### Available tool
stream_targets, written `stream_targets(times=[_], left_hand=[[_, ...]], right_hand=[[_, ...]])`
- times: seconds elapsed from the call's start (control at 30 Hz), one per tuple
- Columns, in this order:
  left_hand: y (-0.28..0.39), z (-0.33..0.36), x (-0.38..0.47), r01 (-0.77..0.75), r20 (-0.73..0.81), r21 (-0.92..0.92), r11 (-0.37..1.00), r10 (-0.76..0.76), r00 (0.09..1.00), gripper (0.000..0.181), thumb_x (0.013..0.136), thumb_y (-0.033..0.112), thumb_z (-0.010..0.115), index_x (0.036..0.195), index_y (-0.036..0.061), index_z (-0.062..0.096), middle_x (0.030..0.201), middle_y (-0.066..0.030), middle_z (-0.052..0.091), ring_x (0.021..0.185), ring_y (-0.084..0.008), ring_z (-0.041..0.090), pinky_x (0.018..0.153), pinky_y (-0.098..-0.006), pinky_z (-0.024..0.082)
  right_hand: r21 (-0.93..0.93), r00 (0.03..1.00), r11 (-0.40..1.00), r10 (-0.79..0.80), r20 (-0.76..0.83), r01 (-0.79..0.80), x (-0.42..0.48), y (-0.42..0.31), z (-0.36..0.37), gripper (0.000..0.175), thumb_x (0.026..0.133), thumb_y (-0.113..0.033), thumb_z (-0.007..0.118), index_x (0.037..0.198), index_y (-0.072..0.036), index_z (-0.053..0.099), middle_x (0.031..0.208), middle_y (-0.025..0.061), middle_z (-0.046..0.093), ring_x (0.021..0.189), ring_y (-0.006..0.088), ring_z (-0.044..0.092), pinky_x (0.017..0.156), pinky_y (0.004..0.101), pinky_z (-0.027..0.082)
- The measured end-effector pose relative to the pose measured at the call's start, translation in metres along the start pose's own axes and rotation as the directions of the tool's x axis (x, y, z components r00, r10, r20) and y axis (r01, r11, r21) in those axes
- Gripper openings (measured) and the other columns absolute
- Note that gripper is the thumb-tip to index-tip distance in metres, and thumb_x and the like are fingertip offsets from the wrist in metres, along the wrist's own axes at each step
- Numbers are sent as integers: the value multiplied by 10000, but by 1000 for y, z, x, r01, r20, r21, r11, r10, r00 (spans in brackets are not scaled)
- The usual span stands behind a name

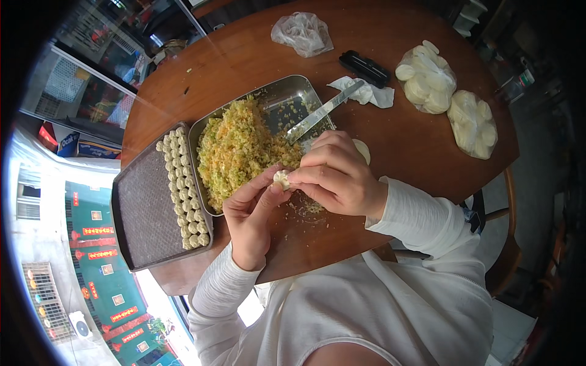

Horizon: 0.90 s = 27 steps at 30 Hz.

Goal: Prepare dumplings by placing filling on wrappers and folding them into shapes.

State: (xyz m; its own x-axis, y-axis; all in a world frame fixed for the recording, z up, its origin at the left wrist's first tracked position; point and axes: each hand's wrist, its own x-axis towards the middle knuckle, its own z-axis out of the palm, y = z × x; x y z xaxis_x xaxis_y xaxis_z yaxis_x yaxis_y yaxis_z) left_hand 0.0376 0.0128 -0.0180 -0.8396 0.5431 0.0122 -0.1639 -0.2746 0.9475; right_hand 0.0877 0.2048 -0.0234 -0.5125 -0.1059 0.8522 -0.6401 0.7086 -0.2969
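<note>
A small pleated dumpling (281, 179) is pinched between the thumb and fingers of my left hand (251, 207). My right hand (341, 176) grips its edge from the other side with thumb and fingertips. Just beyond them, a metal tray (298, 80) holds a mound of chopped yellow-green filling (242, 142). A flat metal spatula (322, 112) leans across that tray's right rim. Partly hidden behind my right hand is a round pale wrapper (363, 151). Several rows of finished dumplings (183, 187) line the right side of a dark tray (146, 206) to the left.
Two plastic bags of round wrappers (425, 82) (474, 126) lie at the right of the wooden table (412, 151). A crumpled plastic bag (303, 34), a black case (365, 67) and a white tissue (375, 95) lie at the back. A wooden chair (506, 256) stands at right.
</note>
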Motion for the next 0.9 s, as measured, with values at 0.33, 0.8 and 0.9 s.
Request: stream_targets(times=[0.33, 0.8, 0.9], left_hand=[[-4, -2, -2, -87, 22, 69, 994, 86, 996, 299, 908, -22, 654, 1205, -47, 635, 1091, -110, 683, 916, -138, 669, 806, -254, 554], [-2, -2, -1, -48, 31, -8, 999, 48, 998, 301, 901, -41, 652, 1202, -47, 630, 1109, -115, 686, 969, -145, 665, 841, -255, 545], [-1, -2, -2, -40, 44, -16, 999, 41, 998, 318, 890, -57, 658, 1207, -47, 626, 1120, -110, 686, 981, -141, 662, 846, -249, 542]], right_hand=[[103, 993, 989, 97, 61, -103, 2, -1, 2, 173, 809, -72, 699, 948, -79, 597, 936, 59, 570, 867, 267, 545, 804, 398, 433], [245, 977, 946, 198, 76, -211, 1, -2, 3, 237, 803, -38, 716, 1010, -73, 607, 974, 76, 582, 877, 258, 558, 779, 372, 448], [180, 986, 971, 150, 71, -160, 2, -1, 1, 226, 802, -46, 725, 1004, -75, 627, 963, 74, 588, 856, 253, 562, 773, 372, 453]])
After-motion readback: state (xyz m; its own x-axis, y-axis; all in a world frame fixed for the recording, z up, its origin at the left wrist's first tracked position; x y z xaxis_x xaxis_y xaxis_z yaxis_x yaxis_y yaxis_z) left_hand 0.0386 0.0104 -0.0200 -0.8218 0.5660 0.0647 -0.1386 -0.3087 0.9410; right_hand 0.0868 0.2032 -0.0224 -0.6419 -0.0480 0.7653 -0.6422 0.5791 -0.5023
